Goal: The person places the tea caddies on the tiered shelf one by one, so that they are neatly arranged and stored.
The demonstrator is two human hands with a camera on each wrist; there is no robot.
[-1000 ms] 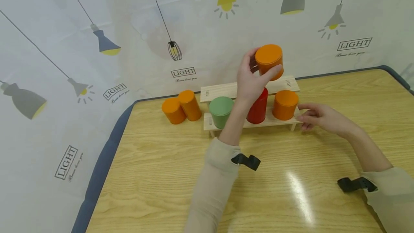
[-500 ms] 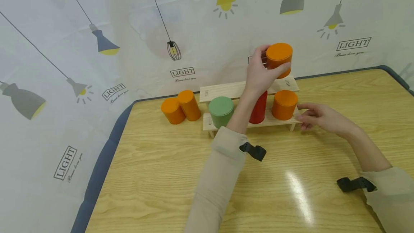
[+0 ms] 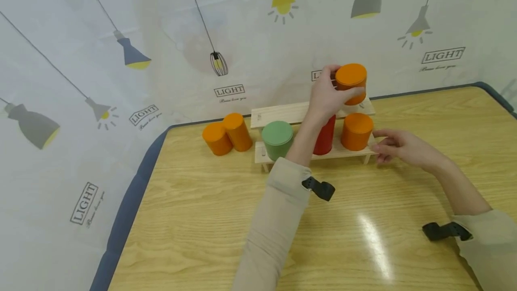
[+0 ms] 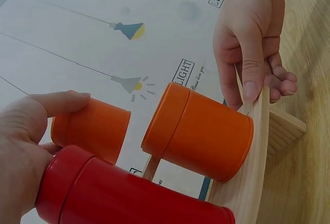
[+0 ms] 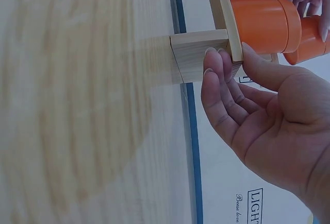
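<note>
My left hand (image 3: 326, 97) grips a short orange canister (image 3: 350, 84) by its sides, thumb across the front. The canister is upright and overlaps the right end of the wooden rack's upper shelf (image 3: 278, 115). With thumb and fingers, my right hand (image 5: 278, 116) pinches the right end of the rack's lower shelf (image 5: 223, 18). On that shelf stand a green canister (image 3: 278, 141), a tall red canister (image 4: 129, 193) and another orange canister (image 4: 198, 131). In the head view my left forearm partly hides the red one.
Two more orange canisters (image 3: 237, 133), one taller, stand side by side on the wooden table (image 3: 194, 201) left of the rack. Behind the rack, a pale sheet (image 3: 250, 26) printed with lamps rises from the table's dark blue edge (image 3: 137, 187).
My left hand has carried the orange canister to the right, then slightly down toward the upper shelf's right end. My right hand has stayed at the rack's end.
</note>
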